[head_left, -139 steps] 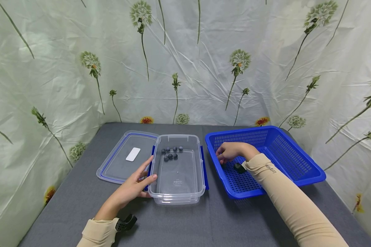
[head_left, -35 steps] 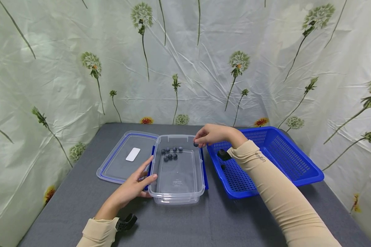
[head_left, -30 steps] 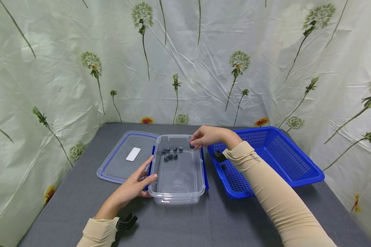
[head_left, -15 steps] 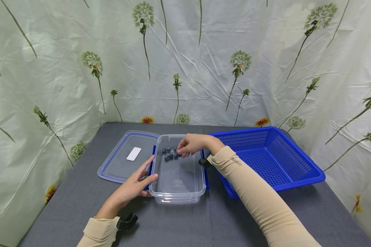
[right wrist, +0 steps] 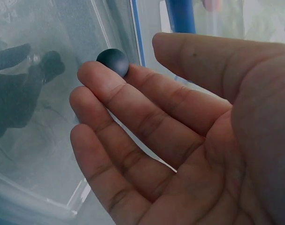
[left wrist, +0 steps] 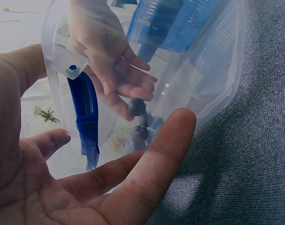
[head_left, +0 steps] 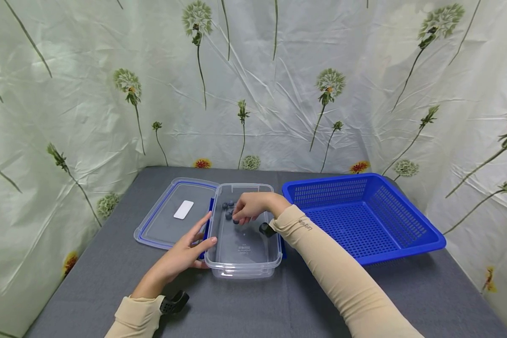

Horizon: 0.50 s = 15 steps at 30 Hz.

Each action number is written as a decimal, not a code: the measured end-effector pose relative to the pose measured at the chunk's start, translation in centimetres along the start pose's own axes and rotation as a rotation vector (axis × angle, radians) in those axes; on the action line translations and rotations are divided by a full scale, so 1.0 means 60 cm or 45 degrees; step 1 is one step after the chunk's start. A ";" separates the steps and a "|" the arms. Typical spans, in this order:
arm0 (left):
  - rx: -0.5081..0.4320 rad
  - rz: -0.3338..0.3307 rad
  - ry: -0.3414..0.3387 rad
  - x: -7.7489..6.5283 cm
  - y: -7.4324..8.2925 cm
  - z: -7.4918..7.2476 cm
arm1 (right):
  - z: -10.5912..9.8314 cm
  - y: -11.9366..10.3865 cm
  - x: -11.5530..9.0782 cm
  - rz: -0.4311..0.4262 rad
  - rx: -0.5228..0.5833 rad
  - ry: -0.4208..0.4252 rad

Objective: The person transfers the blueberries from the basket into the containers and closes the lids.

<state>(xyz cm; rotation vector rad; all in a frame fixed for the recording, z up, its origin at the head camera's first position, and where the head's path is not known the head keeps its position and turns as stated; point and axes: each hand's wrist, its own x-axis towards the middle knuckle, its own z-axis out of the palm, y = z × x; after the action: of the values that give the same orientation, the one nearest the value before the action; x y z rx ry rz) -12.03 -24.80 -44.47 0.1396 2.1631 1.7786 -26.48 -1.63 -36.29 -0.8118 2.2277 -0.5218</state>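
A clear plastic food container (head_left: 253, 251) stands in the middle of the table. Inside, at its far left, several blueberries (head_left: 229, 215) sit close together, partly covered by my right hand (head_left: 257, 206). That hand reaches down into the container. In the right wrist view one blueberry (right wrist: 112, 61) lies against the index and middle fingertips, while the thumb stands well away from it. My left hand (head_left: 181, 251) rests along the container's left wall, fingers spread and fairly straight. A blue side clip (left wrist: 86, 108) lies between its thumb and fingers in the left wrist view.
To the right is a blue slotted basket (head_left: 363, 206), partly behind my right sleeve (head_left: 321, 249). The container's clear lid (head_left: 158, 230), with a blue seal and a white label (head_left: 183, 210), lies flat at the left. A patterned curtain (head_left: 279, 94) hangs behind.
My right hand has come left out of the blue basket with a blueberry and lowered it into the container beside the other berries. My left hand has stayed in place.
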 end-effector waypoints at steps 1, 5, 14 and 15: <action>0.003 -0.001 0.002 0.000 0.000 0.000 | 0.002 0.000 0.002 0.002 0.000 -0.001; 0.006 -0.004 0.004 0.000 0.000 0.000 | 0.009 -0.003 0.010 0.006 0.000 -0.005; 0.008 0.000 0.003 0.001 -0.001 -0.001 | 0.017 -0.009 0.017 0.015 0.016 -0.021; 0.010 0.000 0.004 0.001 -0.001 -0.001 | 0.018 -0.009 0.018 0.014 0.017 -0.019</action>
<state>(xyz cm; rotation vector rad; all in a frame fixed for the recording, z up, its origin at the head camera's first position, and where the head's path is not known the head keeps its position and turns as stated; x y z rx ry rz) -12.08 -24.85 -44.53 0.1385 2.1723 1.7717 -26.08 -2.87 -37.22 -0.7934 2.2117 -0.5234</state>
